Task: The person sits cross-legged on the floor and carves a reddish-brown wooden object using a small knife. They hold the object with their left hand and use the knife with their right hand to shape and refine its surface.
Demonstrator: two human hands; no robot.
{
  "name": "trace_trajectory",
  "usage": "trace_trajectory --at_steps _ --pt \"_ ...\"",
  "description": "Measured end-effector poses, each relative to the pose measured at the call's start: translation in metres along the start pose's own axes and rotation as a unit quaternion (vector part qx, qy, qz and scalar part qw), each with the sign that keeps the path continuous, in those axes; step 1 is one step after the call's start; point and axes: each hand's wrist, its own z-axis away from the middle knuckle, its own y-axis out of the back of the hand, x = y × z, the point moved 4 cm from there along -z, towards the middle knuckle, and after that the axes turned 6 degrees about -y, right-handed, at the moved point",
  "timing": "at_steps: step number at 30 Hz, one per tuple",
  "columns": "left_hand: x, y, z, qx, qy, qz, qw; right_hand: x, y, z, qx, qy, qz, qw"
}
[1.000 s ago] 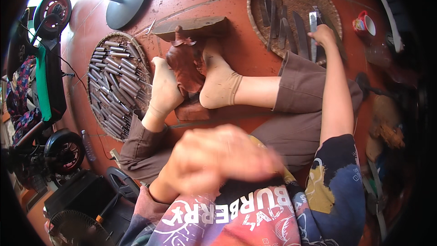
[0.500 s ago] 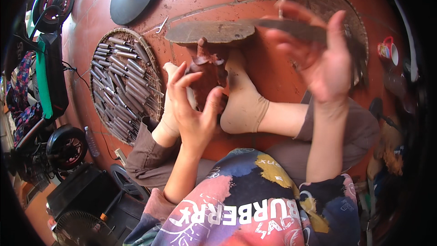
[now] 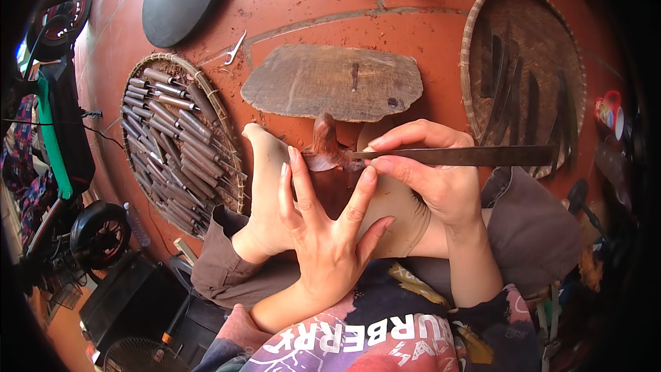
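Observation:
A reddish-brown carved wooden piece [image 3: 327, 139] stands between my two socked feet, a rounded knob on top. My left hand [image 3: 325, 244] lies against its near side with fingers stretched and spread, the fingertips touching or close to it; its lower part is hidden behind the fingers and feet. My right hand [image 3: 441, 172] is closed in a pinch on a long, flat, dark metal file [image 3: 496, 156]. The tip of the file touches or almost touches the carving's upper right edge, and its other end points right.
Beyond my feet lies a flat wooden board [image 3: 330, 83]. At left, a round woven tray [image 3: 237, 145] holds several wood-handled carving tools. Another woven tray [image 3: 470, 48] at right holds several dark flat files. A red-and-white mug [image 3: 611, 116] stands farther right; a black scooter [image 3: 76, 124] stands far left.
My right hand has come down and left, bringing the blurred file to the carving. My left hand has shifted nearer and right, its fingers spreading over the carving's near side. The view has shifted.

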Motion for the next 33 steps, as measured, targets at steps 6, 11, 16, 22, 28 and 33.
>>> trace_trajectory --at_steps 6,11,16,22,28,33 --pt "-0.003 -0.001 -0.001 -0.021 0.013 -0.011 1.000 0.003 0.005 -0.007 -0.007 0.076 0.077 0.994" --pt "-0.005 -0.001 0.002 -0.007 -0.006 0.004 1.000 0.004 0.003 -0.006 -0.012 0.098 0.043 0.994" --pt "-0.002 -0.001 0.001 -0.013 0.001 -0.017 1.000 0.010 -0.007 0.001 0.036 0.039 -0.052 0.997" --pt "-0.003 0.000 0.001 -0.029 0.014 -0.018 0.999 0.006 -0.010 -0.005 0.013 0.091 0.073 0.993" --pt "0.001 -0.006 -0.003 -0.017 0.029 -0.052 0.998 0.009 -0.012 -0.004 0.062 0.041 0.066 0.995" --pt "-0.004 0.005 -0.004 -0.031 0.016 -0.018 0.999 0.007 -0.014 -0.004 0.050 0.108 0.109 0.987"
